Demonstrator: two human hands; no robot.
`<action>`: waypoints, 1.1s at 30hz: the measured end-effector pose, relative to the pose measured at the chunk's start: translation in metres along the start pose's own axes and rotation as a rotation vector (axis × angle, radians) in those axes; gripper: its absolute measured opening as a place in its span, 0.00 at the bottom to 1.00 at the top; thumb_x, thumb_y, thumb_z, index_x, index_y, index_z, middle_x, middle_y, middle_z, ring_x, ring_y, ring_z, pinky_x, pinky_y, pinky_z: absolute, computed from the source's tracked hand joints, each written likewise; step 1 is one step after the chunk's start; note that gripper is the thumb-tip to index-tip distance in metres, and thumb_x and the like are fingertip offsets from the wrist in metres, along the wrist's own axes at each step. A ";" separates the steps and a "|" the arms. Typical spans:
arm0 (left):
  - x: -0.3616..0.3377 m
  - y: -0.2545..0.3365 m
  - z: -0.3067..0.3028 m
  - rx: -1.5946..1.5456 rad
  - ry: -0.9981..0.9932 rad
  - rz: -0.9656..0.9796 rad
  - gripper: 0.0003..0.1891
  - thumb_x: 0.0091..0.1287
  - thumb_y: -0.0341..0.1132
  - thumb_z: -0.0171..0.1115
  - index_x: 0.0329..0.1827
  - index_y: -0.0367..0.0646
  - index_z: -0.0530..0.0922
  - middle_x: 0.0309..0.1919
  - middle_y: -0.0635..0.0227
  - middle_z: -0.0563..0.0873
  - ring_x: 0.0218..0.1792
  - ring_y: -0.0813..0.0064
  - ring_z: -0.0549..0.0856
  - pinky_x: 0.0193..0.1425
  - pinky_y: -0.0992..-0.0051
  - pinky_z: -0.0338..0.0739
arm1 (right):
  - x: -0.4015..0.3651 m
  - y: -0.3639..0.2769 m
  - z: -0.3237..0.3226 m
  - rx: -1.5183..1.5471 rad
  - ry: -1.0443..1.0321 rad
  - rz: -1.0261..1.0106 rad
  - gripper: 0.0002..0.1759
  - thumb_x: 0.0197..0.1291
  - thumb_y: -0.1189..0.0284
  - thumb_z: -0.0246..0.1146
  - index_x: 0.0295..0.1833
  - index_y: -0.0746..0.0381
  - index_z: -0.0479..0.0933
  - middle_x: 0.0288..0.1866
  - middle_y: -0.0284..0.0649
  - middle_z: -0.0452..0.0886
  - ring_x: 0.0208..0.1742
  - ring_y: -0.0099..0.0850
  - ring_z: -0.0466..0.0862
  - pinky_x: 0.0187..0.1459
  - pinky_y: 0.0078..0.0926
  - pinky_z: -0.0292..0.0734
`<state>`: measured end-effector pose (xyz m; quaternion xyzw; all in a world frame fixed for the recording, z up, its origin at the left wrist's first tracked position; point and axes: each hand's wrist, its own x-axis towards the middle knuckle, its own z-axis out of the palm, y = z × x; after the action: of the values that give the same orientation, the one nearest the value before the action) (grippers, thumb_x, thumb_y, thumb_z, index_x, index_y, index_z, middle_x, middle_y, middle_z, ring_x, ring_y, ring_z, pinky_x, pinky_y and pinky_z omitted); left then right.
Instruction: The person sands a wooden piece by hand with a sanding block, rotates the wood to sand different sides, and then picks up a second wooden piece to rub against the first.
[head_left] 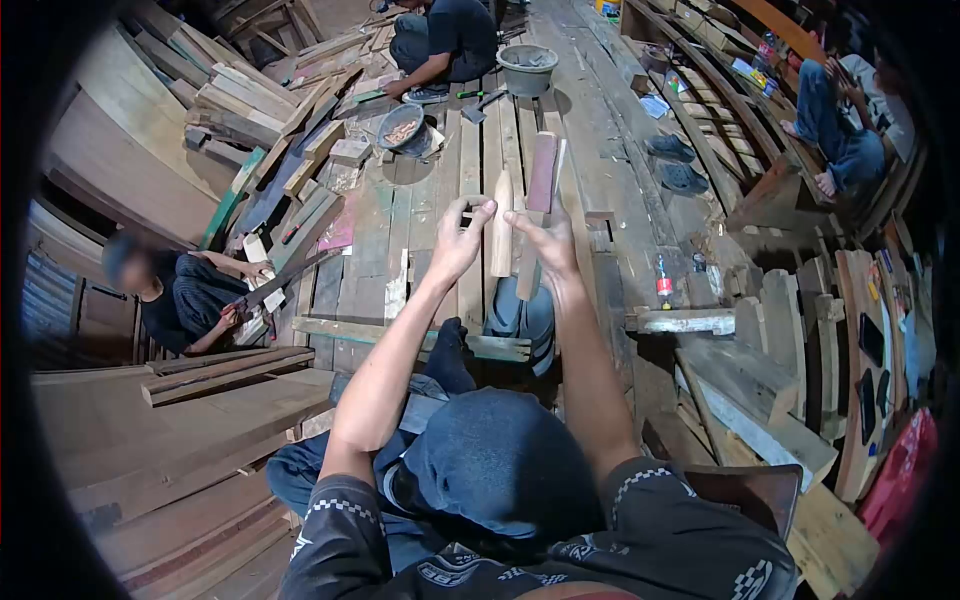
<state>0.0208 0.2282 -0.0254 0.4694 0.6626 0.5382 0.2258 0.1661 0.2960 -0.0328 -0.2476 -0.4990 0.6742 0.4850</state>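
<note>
A pale wooden piece (502, 240) with a pointed tip stands nearly upright in front of me, tip away from me. My left hand (460, 240) is closed on its left side, thumb and forefinger pinching it. On the other side, my right hand (548, 240) grips a flat wooden block with a reddish, sandpaper-like face (542, 172). My right thumb touches the pointed piece, while the other right fingers are mostly hidden behind the block. The block's lower end shows below my hand, above a pair of grey-blue sandals (518, 318).
A grey bucket (528, 72) and a basin (402, 132) of small pieces stand ahead on the plank floor. One person (445, 45) crouches beyond; another (195, 290) works with a saw at left. Someone sits at right (850, 115). Lumber stacks (235, 105) line the left.
</note>
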 end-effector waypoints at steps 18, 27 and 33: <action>0.003 -0.010 -0.003 -0.328 0.065 -0.053 0.13 0.74 0.43 0.58 0.36 0.43 0.81 0.29 0.77 0.79 0.34 0.84 0.74 0.41 0.79 0.68 | -0.004 -0.004 0.000 0.055 -0.285 0.118 0.18 0.53 0.75 0.75 0.47 0.64 0.76 0.32 0.33 0.81 0.27 0.21 0.81 0.18 0.19 0.72; 0.000 -0.004 -0.001 -0.387 0.061 -0.140 0.15 0.76 0.43 0.54 0.39 0.42 0.81 0.30 0.75 0.80 0.36 0.83 0.76 0.43 0.78 0.70 | -0.001 0.000 -0.004 -0.114 -0.261 0.136 0.22 0.50 0.73 0.76 0.50 0.67 0.78 0.39 0.36 0.84 0.38 0.23 0.82 0.38 0.23 0.77; 0.002 -0.007 -0.006 -0.621 0.028 -0.187 0.17 0.79 0.47 0.48 0.49 0.45 0.81 0.38 0.73 0.82 0.41 0.82 0.79 0.50 0.75 0.73 | -0.006 -0.003 -0.011 -0.054 -0.251 0.353 0.28 0.48 0.65 0.78 0.51 0.66 0.76 0.36 0.36 0.82 0.30 0.24 0.81 0.27 0.23 0.76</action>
<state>0.0128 0.2267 -0.0297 0.3077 0.5100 0.6979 0.3975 0.1788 0.2959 -0.0353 -0.2582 -0.5223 0.7604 0.2869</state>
